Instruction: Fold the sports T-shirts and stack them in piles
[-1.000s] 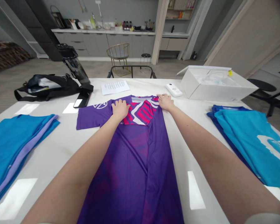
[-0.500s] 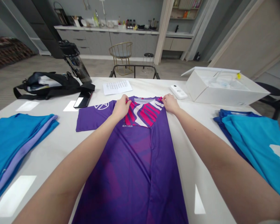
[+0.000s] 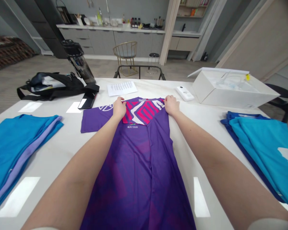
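Note:
A purple T-shirt (image 3: 136, 159) lies along the middle of the table, its neck at the far end and its lower part running out of view. Pink and white patterned fabric shows across its top. My left hand (image 3: 119, 108) pinches the shirt at the left side of the neck, beside the sleeve spread to the left. At the shirt's upper right corner, my right hand (image 3: 171, 104) is closed on the fabric. The right side of the shirt is folded inward, with a crease down the body, and no sleeve sticks out there.
Folded blue shirts (image 3: 21, 137) lie at left, and more blue shirts (image 3: 264, 140) at right. Along the back stand a black bag (image 3: 55, 84), a bottle (image 3: 79, 60), a phone (image 3: 88, 99), a paper sheet (image 3: 122, 88), a white device (image 3: 184, 93) and an open white box (image 3: 235, 94).
My left hand has shifted slightly left, and the patterned top is pulled wider and flatter between my hands. The shirt's right edge has moved a little inward.

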### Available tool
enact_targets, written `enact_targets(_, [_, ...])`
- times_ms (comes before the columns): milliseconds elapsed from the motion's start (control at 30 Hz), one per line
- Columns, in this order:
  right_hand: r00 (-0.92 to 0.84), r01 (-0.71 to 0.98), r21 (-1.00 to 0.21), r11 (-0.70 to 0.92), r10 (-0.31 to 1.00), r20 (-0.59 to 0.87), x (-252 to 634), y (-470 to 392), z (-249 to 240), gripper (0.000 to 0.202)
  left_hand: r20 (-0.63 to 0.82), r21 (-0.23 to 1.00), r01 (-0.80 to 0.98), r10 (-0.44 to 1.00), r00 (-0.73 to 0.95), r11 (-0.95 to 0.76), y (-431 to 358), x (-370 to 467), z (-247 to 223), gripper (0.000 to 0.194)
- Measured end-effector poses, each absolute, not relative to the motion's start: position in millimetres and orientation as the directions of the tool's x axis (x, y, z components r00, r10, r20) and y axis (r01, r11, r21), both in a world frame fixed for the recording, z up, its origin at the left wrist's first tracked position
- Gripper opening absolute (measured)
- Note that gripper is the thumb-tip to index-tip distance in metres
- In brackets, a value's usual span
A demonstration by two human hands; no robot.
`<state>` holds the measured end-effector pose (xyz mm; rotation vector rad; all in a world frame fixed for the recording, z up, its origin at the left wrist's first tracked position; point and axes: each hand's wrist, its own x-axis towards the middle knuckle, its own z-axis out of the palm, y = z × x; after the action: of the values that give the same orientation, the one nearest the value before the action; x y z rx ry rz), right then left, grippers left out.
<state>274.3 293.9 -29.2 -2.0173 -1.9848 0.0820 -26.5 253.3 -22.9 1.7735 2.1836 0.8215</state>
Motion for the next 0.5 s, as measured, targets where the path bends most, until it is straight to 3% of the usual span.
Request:
enact_targets(100, [0.046,0.957,-0.288,0.032,0.964,0.261,270.2,282.3,-22.9,0.033,0.373,0.341,0.937,0.926,-0.058,-0.079,224.3,-5.8,-10.9,0.041])
enact_targets(167, [-0.024,0.949,-0.296,0.11,0.96,0.28,268.2,267.6,-18.2,0.034,0.363,0.229,0.936,0.915,0.173,-0.268,198.6,12.1,-3.9,0.039])
enact_targets(267, [-0.211,0.912,-0.3,0.28,0.947,0.244,267.4,234.3,-14.4,0.033,0.271,0.174,0.851,0.854,0.443,-0.496,159.5,35.9,-3.3,0.036])
enact_targets(400, [-0.341,0.885,-0.279,0.373,0.927,0.155,271.2,178.6,-14.7,0.03,0.201,0.162,0.797,0.811,0.55,-0.581,113.4,54.5,-12.1,0.037])
enact_targets(500, [-0.234,0.927,-0.271,0.258,0.965,0.117,276.2,143.5,-15.2,0.029,0.209,0.15,0.794,0.804,0.557,-0.589,75.4,64.9,-12.7,0.033])
